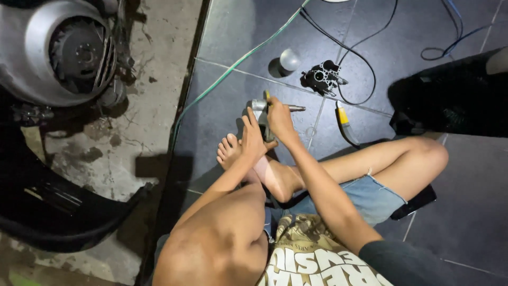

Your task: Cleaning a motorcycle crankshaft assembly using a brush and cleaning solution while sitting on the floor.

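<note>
Two hands meet over a small metal part (263,106) held just above the dark tiled floor (238,32), close to the person's bare foot (231,150). The left hand (253,139) has its fingers curled around the part's underside, gripping it, while the right hand (280,121) is closed around a yellow-handled tool (288,107) whose shaft pokes out toward the right. Further along the floor, toward its top edge, lie a black carburettor body (323,77) and a round silvery cap (289,59), near each other but apart; a second yellow-handled tool (344,123) lies just right of the hands. A green cable (233,69) and black wires (365,63) cross the tiles. At the left edge stands a scooter engine (58,50). The likeliest slip, I judge: the tool skidding off the part toward the left fingers or foot, since nothing braces the piece but a hand grip.
</note>
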